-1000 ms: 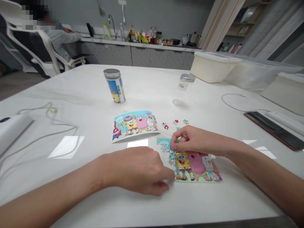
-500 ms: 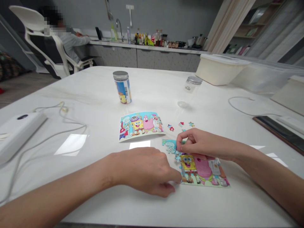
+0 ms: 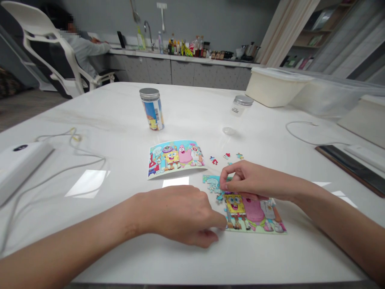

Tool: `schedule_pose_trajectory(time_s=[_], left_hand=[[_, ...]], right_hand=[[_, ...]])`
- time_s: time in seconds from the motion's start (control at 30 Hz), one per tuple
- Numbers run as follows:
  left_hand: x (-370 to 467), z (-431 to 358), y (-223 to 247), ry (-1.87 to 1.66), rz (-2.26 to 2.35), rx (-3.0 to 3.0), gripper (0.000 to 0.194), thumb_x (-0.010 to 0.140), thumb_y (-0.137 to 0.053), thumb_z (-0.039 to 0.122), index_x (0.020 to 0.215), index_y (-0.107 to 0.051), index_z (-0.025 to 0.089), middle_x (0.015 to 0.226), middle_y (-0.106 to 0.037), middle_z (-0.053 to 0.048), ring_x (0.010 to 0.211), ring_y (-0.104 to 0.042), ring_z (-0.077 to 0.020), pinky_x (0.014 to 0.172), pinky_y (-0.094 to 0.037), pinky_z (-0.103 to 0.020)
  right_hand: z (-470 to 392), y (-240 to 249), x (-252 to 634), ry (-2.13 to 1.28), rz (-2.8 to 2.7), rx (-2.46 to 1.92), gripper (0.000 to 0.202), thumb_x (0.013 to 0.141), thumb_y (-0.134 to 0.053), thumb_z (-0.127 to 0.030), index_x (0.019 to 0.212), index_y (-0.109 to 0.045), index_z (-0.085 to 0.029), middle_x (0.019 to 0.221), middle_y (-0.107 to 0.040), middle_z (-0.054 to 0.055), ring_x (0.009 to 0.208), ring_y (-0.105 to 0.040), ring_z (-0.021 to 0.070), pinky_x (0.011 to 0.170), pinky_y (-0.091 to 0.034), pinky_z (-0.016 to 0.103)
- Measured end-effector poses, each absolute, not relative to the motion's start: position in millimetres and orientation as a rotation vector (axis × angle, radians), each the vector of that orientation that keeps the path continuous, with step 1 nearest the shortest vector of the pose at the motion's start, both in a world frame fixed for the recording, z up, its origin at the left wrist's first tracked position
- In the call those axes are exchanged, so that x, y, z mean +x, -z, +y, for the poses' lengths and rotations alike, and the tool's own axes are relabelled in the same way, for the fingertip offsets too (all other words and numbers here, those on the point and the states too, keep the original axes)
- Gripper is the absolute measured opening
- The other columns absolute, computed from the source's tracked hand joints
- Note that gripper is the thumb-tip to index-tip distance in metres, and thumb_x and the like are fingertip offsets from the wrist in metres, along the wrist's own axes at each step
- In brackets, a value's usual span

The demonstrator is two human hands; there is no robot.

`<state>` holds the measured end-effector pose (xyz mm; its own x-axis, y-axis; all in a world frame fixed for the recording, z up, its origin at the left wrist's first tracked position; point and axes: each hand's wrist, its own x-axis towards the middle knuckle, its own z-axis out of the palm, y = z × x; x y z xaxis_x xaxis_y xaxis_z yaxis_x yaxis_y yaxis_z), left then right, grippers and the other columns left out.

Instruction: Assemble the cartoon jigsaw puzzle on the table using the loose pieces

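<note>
A partly joined cartoon jigsaw puzzle (image 3: 237, 208) lies on the white table, with a ragged gap at its left side. Above its upper part, my right hand (image 3: 240, 180) bends with thumb and index finger pinched at a jigsaw piece, mostly covered by the fingertips. My left hand (image 3: 183, 216) is beside the puzzle's left edge, its index fingertip at the lower left edge; thumb and index stand apart. Loose jigsaw pieces (image 3: 226, 155) lie just beyond the right hand. A curved picture card (image 3: 176, 158) with the same cartoon figures lies farther back on the left.
A printed jar (image 3: 152, 109) with a metal lid and a small clear jar (image 3: 241, 105) stand farther back. A white device (image 3: 24, 164) with cables is at left. On the right are a dark phone-like slab (image 3: 349, 168) and storage boxes (image 3: 276, 86). A person sits far left.
The whole view has shifted slightly, so things appear a little farther left. Both hands keep nearly the same pose and place at the puzzle.
</note>
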<state>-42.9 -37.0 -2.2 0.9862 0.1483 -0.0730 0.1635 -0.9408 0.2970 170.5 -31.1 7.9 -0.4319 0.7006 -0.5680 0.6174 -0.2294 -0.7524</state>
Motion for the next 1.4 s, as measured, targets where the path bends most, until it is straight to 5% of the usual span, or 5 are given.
schedule_pose_trajectory(time_s=[0.37,0.57,0.7,1.07,1.4], left_hand=[[-43,-22,-6,-0.302,1.026,2.357,0.021,0.083,-0.056,0.033,0.078,-0.069,0.018,0.045,-0.035,0.008,0.042,-0.034,-0.0077,0.046,-0.025,-0.022],[-41,-20,-6,-0.270,0.999,1.998,0.023,0.082,-0.053,0.036,0.075,-0.065,0.017,0.046,-0.027,0.010,0.043,-0.026,-0.0071,0.042,-0.021,-0.021],[-40,-19,-6,-0.273,1.017,1.996,0.014,0.076,-0.054,0.028,0.071,-0.061,0.018,0.045,-0.027,0.010,0.043,-0.026,-0.0073,0.042,-0.022,-0.021],[-58,-3,2,-0.123,1.332,2.248,0.019,0.074,-0.052,0.030,0.061,-0.061,0.019,0.052,-0.047,0.003,0.044,-0.038,-0.0087,0.040,-0.026,-0.018],[-59,4,-1,-0.340,1.424,2.414,0.019,0.080,-0.052,0.033,0.079,-0.068,0.024,0.049,-0.046,0.003,0.045,-0.040,-0.0115,0.045,-0.027,-0.023]], right_hand=[[-30,-9,171,-1.742,-1.856,-1.563,0.017,0.081,-0.064,-0.035,0.081,-0.060,-0.018,0.038,-0.040,-0.010,0.034,-0.024,0.0046,0.032,-0.020,0.017],[-33,-12,169,-1.667,-1.800,-1.381,0.022,0.084,-0.063,-0.039,0.086,-0.059,-0.018,0.036,-0.042,-0.011,0.030,-0.027,0.0043,0.031,-0.022,0.016],[-29,-16,175,-1.550,-1.727,-1.340,0.024,0.089,-0.056,-0.042,0.090,-0.057,-0.018,0.038,-0.042,-0.010,0.029,-0.027,0.0052,0.031,-0.021,0.018],[-1,-11,210,-0.211,-1.842,-1.545,0.032,0.096,-0.034,-0.036,0.080,-0.057,-0.020,0.048,-0.045,-0.004,0.047,-0.045,0.0124,0.060,-0.036,0.027],[12,-10,226,-0.180,-2.199,-1.811,0.025,0.087,-0.046,-0.032,0.083,-0.067,-0.019,0.065,-0.062,0.002,0.058,-0.053,0.0143,0.058,-0.032,0.027]])
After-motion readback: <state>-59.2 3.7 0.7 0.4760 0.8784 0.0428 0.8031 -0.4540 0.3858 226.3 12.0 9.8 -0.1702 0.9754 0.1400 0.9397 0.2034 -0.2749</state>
